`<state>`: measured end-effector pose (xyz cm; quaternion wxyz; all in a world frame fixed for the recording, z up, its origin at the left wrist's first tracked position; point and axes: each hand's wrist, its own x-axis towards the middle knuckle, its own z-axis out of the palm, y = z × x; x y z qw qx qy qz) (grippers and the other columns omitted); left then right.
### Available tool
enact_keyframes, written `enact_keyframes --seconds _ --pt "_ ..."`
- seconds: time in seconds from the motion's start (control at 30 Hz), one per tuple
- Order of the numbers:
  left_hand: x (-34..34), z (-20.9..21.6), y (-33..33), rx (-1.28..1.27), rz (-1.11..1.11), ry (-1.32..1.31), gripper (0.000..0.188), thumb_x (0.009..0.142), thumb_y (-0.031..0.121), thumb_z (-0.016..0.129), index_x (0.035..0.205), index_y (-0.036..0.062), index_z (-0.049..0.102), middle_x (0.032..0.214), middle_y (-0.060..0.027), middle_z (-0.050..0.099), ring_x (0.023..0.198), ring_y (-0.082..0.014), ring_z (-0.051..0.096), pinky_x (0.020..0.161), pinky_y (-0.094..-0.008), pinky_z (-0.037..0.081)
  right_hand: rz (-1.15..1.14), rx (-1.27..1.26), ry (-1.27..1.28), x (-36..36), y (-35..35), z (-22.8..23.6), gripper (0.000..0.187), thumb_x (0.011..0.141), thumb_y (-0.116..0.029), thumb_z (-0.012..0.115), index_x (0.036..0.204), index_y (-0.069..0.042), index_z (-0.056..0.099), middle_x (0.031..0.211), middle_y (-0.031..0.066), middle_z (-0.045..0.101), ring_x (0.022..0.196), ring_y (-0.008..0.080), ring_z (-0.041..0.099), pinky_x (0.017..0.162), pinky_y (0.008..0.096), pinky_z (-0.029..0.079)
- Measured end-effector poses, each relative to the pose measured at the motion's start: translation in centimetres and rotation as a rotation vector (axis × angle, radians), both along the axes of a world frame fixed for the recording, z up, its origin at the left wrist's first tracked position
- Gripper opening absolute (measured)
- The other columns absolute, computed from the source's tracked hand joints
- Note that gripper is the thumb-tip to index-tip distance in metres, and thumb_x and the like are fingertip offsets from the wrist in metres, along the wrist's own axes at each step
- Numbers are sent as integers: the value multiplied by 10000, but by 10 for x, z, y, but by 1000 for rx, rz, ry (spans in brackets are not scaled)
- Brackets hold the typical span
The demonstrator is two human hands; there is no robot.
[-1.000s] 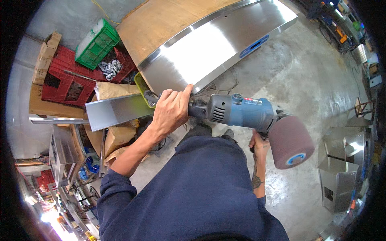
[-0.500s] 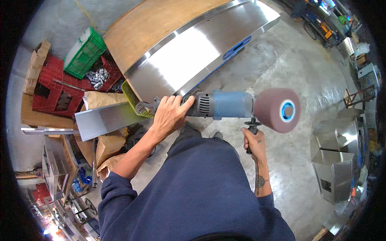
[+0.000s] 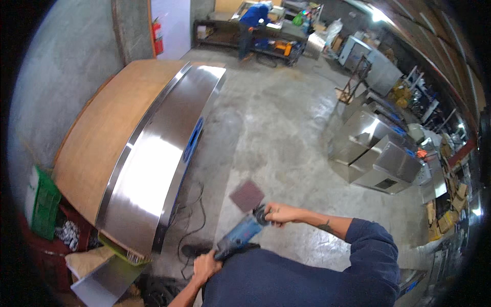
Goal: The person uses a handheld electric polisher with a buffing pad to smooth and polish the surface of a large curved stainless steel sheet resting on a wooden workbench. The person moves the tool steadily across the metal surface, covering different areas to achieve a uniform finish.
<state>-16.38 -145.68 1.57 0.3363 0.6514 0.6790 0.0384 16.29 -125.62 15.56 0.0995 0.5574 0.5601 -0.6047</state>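
Observation:
A blue and black handheld drum sander (image 3: 239, 235) hangs slanted in front of my body, its reddish-brown abrasive drum (image 3: 246, 196) pointing away from me over the concrete floor. My left hand (image 3: 206, 266) is wrapped round the dark rear of its body. On the black side handle (image 3: 261, 214) near the drum, my right hand (image 3: 279, 214) is closed. To the left lies a long shiny stainless steel panel (image 3: 148, 158) along a wooden board (image 3: 115, 117). The drum is apart from the panel. I cannot tell whether the drum turns.
A dark cord (image 3: 203, 214) loops on the floor beside the panel. At lower left are a green crate (image 3: 45, 207) and a grey metal piece (image 3: 105, 284). Steel cabinets (image 3: 386, 163) stand right. Far back, a person in blue (image 3: 251, 23) bends at a workbench (image 3: 220, 41).
My view has swung up and right, bringing the far workbench and person into sight. The sander has turned from lying crosswise to pointing away from me. Both hands keep their hold.

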Motion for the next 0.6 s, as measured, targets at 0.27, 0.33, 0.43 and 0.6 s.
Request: enact_keyframes --seconds 0.27,0.33,0.43,0.6 --pt "-7 66 28 -199 -89 -101 605 841 378 796 1359 85 689 984 -275 764 949 -464 746 846 -528 587 36 418 216 33 -8 51 472 976 -420 750 1202 -23 630 859 105 669 747 218 700 690 396 593" --pt "-13 91 32 -202 -88 -97 630 841 372 806 1381 77 671 966 -268 766 933 -459 749 841 -526 584 21 665 247 24 -14 58 405 965 -394 772 1127 -34 681 893 127 667 837 243 711 782 418 581" --pt "-17 118 43 -214 -110 -157 632 845 358 809 1375 47 660 926 -260 767 916 -444 754 837 -521 581 -169 898 271 3 -17 56 268 946 -307 802 1041 -71 717 961 152 666 920 246 688 882 407 547" --pt "-14 117 33 -210 -27 -261 630 853 351 787 1379 31 658 929 -269 762 924 -455 750 842 -521 580 -457 1035 737 -47 8 42 172 951 -136 793 869 -56 666 757 39 631 668 128 586 670 280 478"
